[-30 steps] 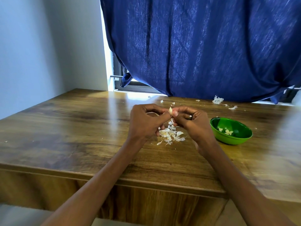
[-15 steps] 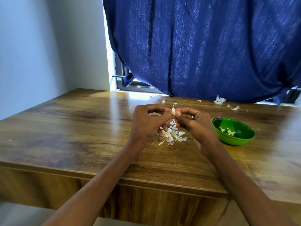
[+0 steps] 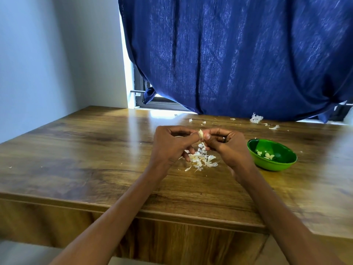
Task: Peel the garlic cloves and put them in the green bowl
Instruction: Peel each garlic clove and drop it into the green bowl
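Observation:
A small pale garlic clove (image 3: 201,133) is pinched between the fingertips of both hands above the table. My left hand (image 3: 170,145) grips it from the left and my right hand (image 3: 228,148), which wears a ring, grips it from the right. Directly below the hands lies a heap of white garlic skins (image 3: 201,159). The green bowl (image 3: 275,166) stands to the right of my right hand and holds a few peeled cloves (image 3: 267,155).
The wooden table (image 3: 86,159) has its front edge close to me. More garlic skins (image 3: 256,118) lie near the back edge under a dark blue curtain (image 3: 238,54). A grey wall is on the left.
The hands have stayed together on the clove, with only small finger shifts. The camera view has drifted slightly.

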Tool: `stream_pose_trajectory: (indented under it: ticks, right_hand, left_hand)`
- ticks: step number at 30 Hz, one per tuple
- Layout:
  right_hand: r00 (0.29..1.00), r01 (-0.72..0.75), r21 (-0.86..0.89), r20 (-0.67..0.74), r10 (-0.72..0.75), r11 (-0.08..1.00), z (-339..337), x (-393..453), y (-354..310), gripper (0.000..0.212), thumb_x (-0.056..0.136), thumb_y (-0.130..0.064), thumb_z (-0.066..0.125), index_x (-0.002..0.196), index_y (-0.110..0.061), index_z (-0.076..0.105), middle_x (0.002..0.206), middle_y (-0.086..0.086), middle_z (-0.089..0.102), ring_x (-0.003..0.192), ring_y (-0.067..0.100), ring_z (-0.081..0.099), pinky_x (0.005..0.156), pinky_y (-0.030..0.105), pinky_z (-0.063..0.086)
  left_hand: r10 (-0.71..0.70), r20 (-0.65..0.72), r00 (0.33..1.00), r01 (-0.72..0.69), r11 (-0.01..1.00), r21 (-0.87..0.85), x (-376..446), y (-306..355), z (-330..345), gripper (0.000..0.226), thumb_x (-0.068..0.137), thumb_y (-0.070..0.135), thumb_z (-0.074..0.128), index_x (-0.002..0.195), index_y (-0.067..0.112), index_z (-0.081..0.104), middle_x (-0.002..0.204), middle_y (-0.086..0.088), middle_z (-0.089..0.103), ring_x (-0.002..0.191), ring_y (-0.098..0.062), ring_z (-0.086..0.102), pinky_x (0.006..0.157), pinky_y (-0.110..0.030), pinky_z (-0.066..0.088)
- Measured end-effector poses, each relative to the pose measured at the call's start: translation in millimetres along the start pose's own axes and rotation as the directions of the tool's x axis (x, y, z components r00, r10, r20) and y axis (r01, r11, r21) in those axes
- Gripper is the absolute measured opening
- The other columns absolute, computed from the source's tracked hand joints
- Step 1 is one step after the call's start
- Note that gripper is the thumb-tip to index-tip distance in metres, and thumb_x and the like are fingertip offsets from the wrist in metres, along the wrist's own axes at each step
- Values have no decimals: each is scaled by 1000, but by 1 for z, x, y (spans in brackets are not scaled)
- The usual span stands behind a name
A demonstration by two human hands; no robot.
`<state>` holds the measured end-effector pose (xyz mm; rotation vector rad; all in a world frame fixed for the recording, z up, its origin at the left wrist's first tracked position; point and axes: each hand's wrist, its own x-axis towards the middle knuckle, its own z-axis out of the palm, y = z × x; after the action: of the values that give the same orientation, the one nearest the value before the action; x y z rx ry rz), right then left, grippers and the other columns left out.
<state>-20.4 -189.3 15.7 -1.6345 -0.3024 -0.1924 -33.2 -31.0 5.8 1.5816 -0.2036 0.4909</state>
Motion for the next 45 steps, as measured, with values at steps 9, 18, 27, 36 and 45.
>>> stream_pose_trajectory:
  ticks: [9,18,27,36,45]
  right_hand:
    - [999,-34,-20,25,34,999,0,1,1,8,89,-3,70,89,-10,73,75,4,73,61,8,64,62,17,57]
    - [993,-99,-15,68,100,995,-1,1,4,4,89,-5,69,90,-6,72,74,9,70,62,12,61,64,23,55]
    - [964,-248,239,161,214,939,-1,2,3,10,89,0,64,96,-2,70,76,7,71,67,10,62,59,19,53]
    - [960,-261,355,188,205,898,0,3,2,23,81,-4,67,104,-4,68,83,12,75,70,13,68,65,20,60]
    - [989,-129,159,99,114,979,4,-2,1,30,63,-27,77,91,-17,75,87,3,77,85,18,67,84,33,56]
  left_hand:
    - [-64,65,996,68,996,-61,1,0,-2,9,83,3,80,88,-3,77,60,-7,69,47,-14,60,43,-24,51]
    - [-68,75,995,72,996,-44,1,-2,-1,7,83,3,79,86,-3,76,58,-8,68,45,-15,60,44,-28,55]
    - [-87,102,991,93,994,-58,0,2,1,7,79,11,78,80,4,75,55,-9,64,42,-19,55,45,-31,54]
    - [-107,68,992,111,992,-53,4,-2,3,10,86,14,74,83,5,75,66,-13,69,47,-22,56,46,-31,52]
    - [-80,43,996,80,997,-17,3,-2,2,12,84,18,76,85,6,75,62,-5,67,47,-19,57,42,-28,50]
